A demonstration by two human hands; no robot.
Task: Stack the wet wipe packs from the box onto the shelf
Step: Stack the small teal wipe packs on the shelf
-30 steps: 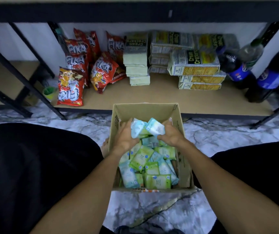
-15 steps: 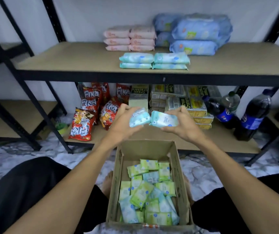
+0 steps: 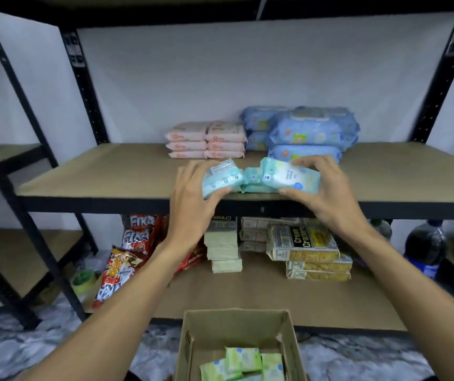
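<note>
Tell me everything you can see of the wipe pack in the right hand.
The wipe pack is a soft, pale aqua plastic pouch with small print and blue dots. The right hand grips it, thumb below, fingers over the top. It is tilted over the front edge of the shelf, its left end by shelved packs.

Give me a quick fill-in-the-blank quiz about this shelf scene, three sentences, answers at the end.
1. The left hand and right hand each grip ____ wipe pack.
2. The boxed packs in view are ____.
3. The pink packs lie ____ of the blue packs.
Answers: one; green; left.
</note>
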